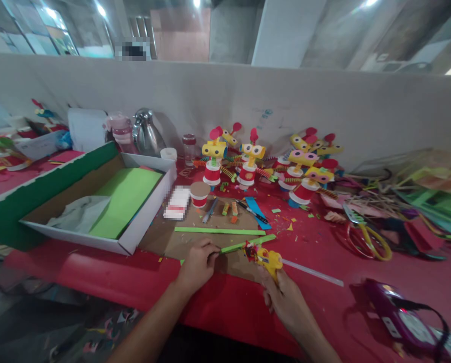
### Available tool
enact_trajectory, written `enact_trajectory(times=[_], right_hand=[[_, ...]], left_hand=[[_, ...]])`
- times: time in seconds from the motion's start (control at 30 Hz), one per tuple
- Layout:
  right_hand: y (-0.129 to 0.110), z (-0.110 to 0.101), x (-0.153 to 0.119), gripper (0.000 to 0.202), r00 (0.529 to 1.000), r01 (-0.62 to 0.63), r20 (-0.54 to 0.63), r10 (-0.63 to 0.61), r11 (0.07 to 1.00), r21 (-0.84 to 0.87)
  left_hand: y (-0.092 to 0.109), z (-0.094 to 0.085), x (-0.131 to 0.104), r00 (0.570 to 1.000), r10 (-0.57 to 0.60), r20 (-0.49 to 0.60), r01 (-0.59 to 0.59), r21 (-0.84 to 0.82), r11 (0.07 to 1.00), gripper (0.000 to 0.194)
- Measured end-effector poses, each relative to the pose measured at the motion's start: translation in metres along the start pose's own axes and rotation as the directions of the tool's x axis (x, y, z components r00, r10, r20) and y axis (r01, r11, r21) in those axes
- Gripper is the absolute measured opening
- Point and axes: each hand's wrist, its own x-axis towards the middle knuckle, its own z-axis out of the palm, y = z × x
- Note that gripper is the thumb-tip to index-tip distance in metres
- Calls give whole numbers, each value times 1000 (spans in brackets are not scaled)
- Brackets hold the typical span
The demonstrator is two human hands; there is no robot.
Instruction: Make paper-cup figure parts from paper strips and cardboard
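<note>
My left hand (199,266) pinches one end of a green paper strip (266,240) above the cardboard sheet. In my right hand (280,292) is a small yellow glue gun (269,259), its nozzle end over the middle of that strip; whether it touches cannot be made out. A long translucent glue stick (314,273) reaches out to the right behind the gun. Just beyond, a second green strip (219,231) lies flat on the cardboard (165,242). Folded paper springs (226,208), a pen (252,212) and a small red-and-white paper cup (200,194) are further back.
Several paper-cup figures (247,171) stand along the grey partition (217,91). A white box (127,242) of green paper is at left. Scissors (367,234), paper scraps (424,191) and a purple device (402,317) lie at right on the red table (331,307).
</note>
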Motion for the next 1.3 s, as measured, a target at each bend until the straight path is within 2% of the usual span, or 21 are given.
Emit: enact_trajectory(times=[0.17, 0.4, 1.0, 1.17, 1.3], right_hand=[[2, -1, 2, 41, 1000, 19, 0, -19, 1000, 6], [-8, -11, 0, 39, 999, 25, -48, -24, 999, 20], [-1, -36, 13, 37, 989, -15, -148, 14, 1000, -4], [-4, -33, 10, 36, 997, -7, -79, 13, 997, 77], [-9, -24, 5, 37, 999, 45, 3, -45, 997, 66]], left_hand=[[0, -1, -1, 1000, -2, 11, 2, 11, 1000, 22], [-4, 0, -1, 1000, 6, 14, -6, 14, 1000, 19], [-12, 2, 1, 997, 76, 6, -77, 59, 995, 20], [-8, 1, 1, 998, 67, 6, -67, 65, 996, 19], [-8, 0, 2, 998, 66, 9, -67, 66, 996, 19]])
